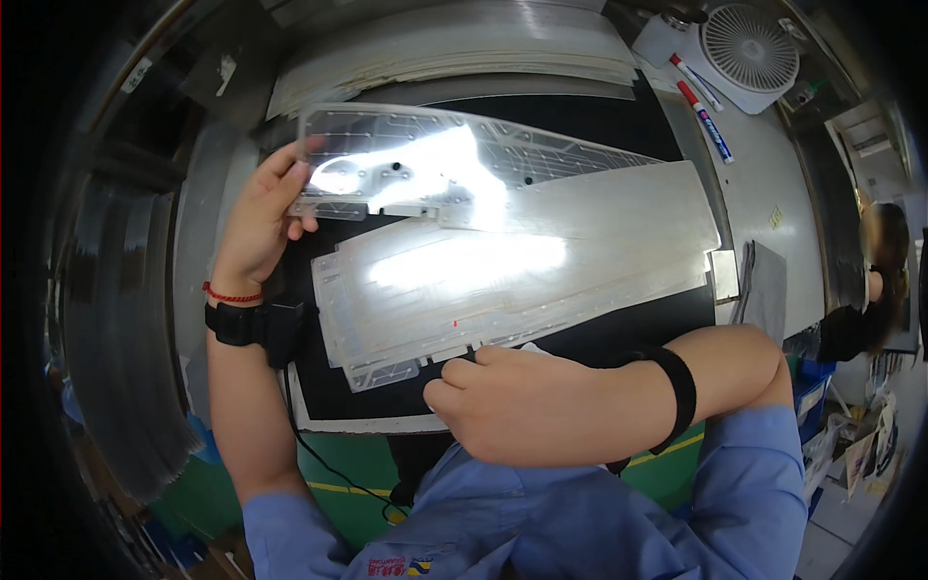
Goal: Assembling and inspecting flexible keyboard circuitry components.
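My left hand (274, 208) pinches the left end of a clear plastic sheet (382, 155) printed with fine traces and small dots. The sheet is lifted and tilted, with bright glare across its middle. Beneath its right part lies a stack of similar translucent sheets (541, 280), set at a slant on a black mat (590, 333). Close to the stack's front edge, my right hand (527, 401) is closed with curled fingers. A bit of white shows behind its knuckles; what the fingers hold, if anything, is hidden.
Across the back lies a pile of large pale sheets (454, 48). A white fan (749, 58) and red-capped markers (709, 124) are at the back right. Grey cloth (764, 280) lies at the right edge. More stacked sheets (126, 319) stand far left. Another person (875, 271) is at far right.
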A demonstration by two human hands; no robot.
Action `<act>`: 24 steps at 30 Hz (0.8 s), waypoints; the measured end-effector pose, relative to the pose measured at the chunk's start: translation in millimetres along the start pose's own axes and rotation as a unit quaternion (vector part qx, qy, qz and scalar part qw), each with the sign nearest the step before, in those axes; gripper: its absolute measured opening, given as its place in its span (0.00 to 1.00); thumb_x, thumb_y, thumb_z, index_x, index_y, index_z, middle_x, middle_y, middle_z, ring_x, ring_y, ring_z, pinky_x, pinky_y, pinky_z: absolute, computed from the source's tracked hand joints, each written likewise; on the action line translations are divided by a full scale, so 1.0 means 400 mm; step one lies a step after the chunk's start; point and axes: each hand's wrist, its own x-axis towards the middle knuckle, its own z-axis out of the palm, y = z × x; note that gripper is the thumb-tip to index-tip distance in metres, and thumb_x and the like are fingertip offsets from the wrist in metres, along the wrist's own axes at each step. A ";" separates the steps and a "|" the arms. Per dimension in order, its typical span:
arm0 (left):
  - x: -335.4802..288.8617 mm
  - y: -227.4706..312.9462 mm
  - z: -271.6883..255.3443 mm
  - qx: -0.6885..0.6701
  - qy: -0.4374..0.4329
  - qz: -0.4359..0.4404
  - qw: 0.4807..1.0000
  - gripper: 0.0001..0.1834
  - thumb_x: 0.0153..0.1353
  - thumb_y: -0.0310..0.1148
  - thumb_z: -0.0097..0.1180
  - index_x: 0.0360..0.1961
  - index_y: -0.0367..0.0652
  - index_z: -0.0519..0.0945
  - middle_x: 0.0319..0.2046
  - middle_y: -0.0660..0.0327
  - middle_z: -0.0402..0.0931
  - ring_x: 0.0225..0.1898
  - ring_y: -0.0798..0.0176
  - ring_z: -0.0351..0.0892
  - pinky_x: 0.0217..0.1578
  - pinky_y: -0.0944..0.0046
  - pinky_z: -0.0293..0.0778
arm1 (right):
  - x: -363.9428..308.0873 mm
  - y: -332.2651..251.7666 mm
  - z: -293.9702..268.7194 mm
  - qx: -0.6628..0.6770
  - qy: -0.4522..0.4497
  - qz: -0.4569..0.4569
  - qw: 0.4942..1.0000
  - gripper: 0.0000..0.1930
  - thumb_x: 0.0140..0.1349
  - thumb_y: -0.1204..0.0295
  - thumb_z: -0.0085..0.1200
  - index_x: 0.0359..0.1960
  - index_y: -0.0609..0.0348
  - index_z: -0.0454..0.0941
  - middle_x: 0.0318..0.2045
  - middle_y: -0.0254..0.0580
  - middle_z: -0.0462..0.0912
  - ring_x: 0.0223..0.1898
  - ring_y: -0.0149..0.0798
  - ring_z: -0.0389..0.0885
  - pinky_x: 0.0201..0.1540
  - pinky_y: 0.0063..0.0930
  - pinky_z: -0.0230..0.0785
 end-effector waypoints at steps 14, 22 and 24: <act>-0.002 0.009 -0.022 0.118 0.056 0.051 0.990 0.28 0.66 0.37 0.60 0.64 0.38 0.69 0.54 0.55 0.75 0.51 0.66 0.75 0.51 0.71 0.74 | -0.006 0.011 -0.052 -0.002 -0.047 0.095 0.994 0.12 0.51 0.73 0.56 0.36 0.69 0.81 0.34 0.40 0.73 0.38 0.38 0.74 0.36 0.27 0.71; -0.048 0.042 0.043 0.426 -0.100 0.001 0.899 0.30 0.44 0.31 0.75 0.51 0.41 0.79 0.38 0.66 0.72 0.38 0.69 0.68 0.43 0.70 0.67 | -0.001 0.067 -0.069 -0.061 -0.047 0.193 0.978 0.18 0.55 0.76 0.54 0.48 0.74 0.77 0.38 0.44 0.75 0.41 0.42 0.76 0.41 0.31 0.73; -0.036 0.032 0.033 0.376 -0.080 -0.033 0.923 0.29 0.44 0.31 0.75 0.50 0.41 0.79 0.37 0.66 0.72 0.38 0.68 0.68 0.42 0.68 0.68 | 0.004 0.069 -0.069 -0.068 -0.053 0.195 0.977 0.19 0.56 0.76 0.54 0.49 0.74 0.77 0.38 0.43 0.75 0.41 0.41 0.77 0.40 0.31 0.74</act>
